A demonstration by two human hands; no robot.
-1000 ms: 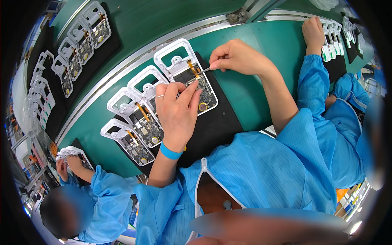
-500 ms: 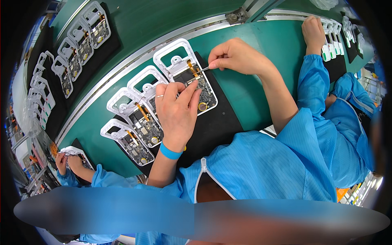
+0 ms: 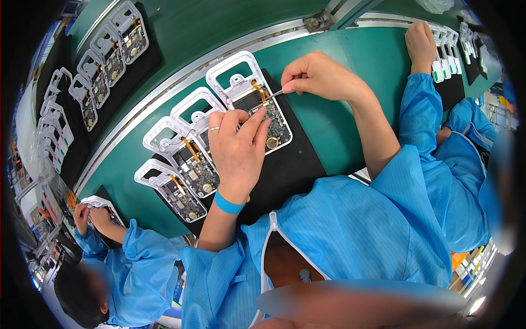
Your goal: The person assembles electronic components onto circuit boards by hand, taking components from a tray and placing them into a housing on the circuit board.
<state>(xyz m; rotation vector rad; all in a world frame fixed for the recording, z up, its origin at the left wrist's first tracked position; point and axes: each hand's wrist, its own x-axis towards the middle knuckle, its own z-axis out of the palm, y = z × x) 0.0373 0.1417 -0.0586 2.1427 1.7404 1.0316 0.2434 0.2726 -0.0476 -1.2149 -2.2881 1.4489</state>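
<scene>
A white plastic housing [image 3: 212, 78] with a green-black circuit board [image 3: 279, 131] lies at the right end of a row of similar units. My left hand [image 3: 236, 151], with a blue wristband and a ring, rests over its lower left side. The thumb and index finger come close together at the board's middle; what lies between them, if anything, is hidden. My right hand [image 3: 318, 77] pinches thin metal tweezers [image 3: 275, 94] from the right. Their tip points at the board beside an orange flex cable [image 3: 263, 94], near my left fingertips.
More opened housings [image 3: 159, 174] with boards stand to the left on a black mat [image 3: 285, 181] over the green table [image 3: 342, 131]. Beyond a metal rail [image 3: 263, 43] are further units [image 3: 112, 66]. Co-workers' hands [image 3: 421, 46] are at the right, others [image 3: 98, 216] at lower left.
My right hand and the tweezers have shifted very slightly to the right. My left hand stays over the board, and the housings have not moved.
</scene>
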